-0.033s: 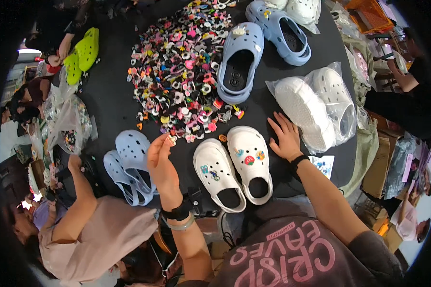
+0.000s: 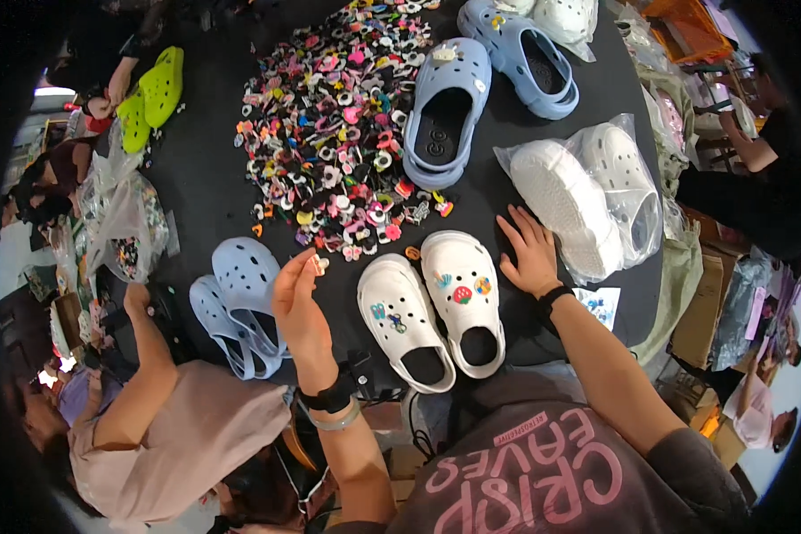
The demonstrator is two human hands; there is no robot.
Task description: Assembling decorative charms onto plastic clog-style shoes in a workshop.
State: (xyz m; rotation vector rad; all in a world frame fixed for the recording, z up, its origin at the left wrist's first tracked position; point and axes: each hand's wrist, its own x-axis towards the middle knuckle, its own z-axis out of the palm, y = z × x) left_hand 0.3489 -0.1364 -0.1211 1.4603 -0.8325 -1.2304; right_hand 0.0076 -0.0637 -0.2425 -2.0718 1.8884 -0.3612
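My left hand is raised over the table's near side, thumb and fingertips pinching a small pale shoe charm. My right hand lies flat on the black table with fingers spread, holding nothing. Between the hands stands a pair of white clogs. On the left white clog are a teal charm and a dark blue one; the right white clog bears several charms, a red strawberry among them. Just beyond lies a wide heap of colourful shoe charms.
Light blue clogs rest left of my left hand, and another blue pair stands beyond. White clogs in a clear bag lie beside my right hand. A co-worker's hand touches lime green clogs; another person sits at left.
The view has shifted very slightly. The charm in my left fingertips appears turned a little; my right hand stays in place.
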